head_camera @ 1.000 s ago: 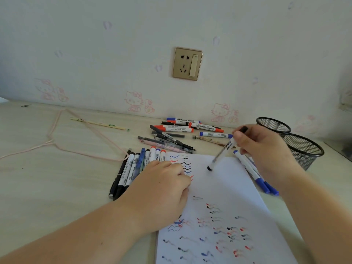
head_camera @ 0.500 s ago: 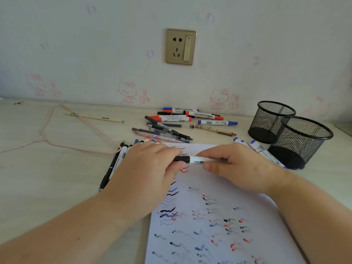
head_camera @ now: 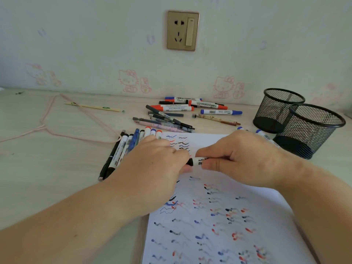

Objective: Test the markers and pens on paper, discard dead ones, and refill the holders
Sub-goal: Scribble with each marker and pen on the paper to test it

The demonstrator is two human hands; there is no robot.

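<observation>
- The black marker (head_camera: 198,161), held upright over the paper (head_camera: 238,216) a second ago, has been laid level above it.
- Its black end has been taken by the left hand (head_camera: 160,164), brought against the right hand (head_camera: 236,159).
</observation>
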